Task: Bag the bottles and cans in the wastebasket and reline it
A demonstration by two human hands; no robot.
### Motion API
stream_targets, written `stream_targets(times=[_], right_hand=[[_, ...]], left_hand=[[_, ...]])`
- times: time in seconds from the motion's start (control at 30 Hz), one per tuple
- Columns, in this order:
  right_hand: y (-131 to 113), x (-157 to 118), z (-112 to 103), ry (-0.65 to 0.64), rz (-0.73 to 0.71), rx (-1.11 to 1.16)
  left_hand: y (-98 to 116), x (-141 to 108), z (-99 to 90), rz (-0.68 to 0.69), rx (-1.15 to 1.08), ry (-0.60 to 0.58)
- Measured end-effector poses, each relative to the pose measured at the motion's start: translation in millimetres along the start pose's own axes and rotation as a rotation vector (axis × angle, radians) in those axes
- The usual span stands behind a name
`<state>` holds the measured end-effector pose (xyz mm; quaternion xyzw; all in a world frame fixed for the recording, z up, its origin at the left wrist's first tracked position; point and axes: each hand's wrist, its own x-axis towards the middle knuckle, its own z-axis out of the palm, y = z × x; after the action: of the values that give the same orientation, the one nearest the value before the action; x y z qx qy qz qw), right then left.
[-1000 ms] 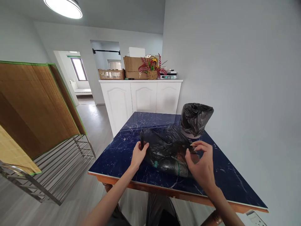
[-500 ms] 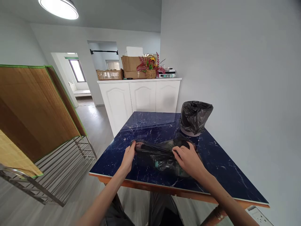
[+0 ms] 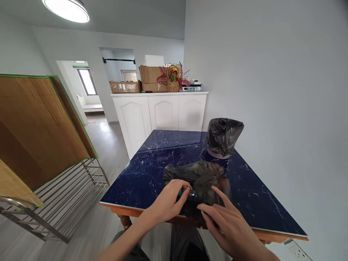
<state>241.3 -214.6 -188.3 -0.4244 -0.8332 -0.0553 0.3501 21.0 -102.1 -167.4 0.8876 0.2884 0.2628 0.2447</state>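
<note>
A thin black plastic bag (image 3: 202,174) lies crumpled near the front edge of the blue marbled table (image 3: 160,154), with something greenish showing through it. My left hand (image 3: 175,197) pinches at the bag's near left side, thumb and fingers close together. At the bag's near right side is my right hand (image 3: 224,217), its fingers spread and touching or just over the plastic. Behind the bag, at the table's right, stands a bin (image 3: 224,136) lined with another black bag.
A white cabinet (image 3: 164,112) beyond the table bears cardboard boxes (image 3: 153,78) and a flower basket (image 3: 173,86). Left of the table is a metal rack (image 3: 67,195) draped with bamboo mats (image 3: 40,127). A power strip (image 3: 297,250) is at the lower right.
Both hands have moved nearer to me; the left also went right, leaving the bag's far left part. The stretched bag has slackened and bunched up. My right fingers have spread apart.
</note>
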Motion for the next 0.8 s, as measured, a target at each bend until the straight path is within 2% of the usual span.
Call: stream_targets(times=[0.13, 0.27, 0.43, 0.57, 0.67, 0.8], right_hand=[[12.2, -0.9, 4.1, -0.094, -0.010, -0.048], [25.5, -14.5, 8.3, -0.109, 0.003, -0.089], [40.0, -28.5, 11.6, -0.059, 0.063, -0.114], [52.8, -27.0, 15.6, -0.062, 0.184, -0.077], [60.5, -22.9, 18.1, -0.022, 0.246, -0.010], [65.7, -22.8, 20.5, 0.081, 0.377, 0.168]], left_hand=[[-19.6, -4.5, 5.0, -0.144, 0.270, -0.195], [-40.9, -17.1, 2.8, -0.251, 0.488, -0.254], [-44.2, -8.6, 3.2, -0.257, 0.489, -0.239], [-45.4, 12.1, 13.4, -0.202, 0.467, -0.274], [-48.1, 18.4, 17.9, -0.187, 0.440, -0.279], [-48.5, 14.0, 4.4, -0.175, 0.354, -0.244]])
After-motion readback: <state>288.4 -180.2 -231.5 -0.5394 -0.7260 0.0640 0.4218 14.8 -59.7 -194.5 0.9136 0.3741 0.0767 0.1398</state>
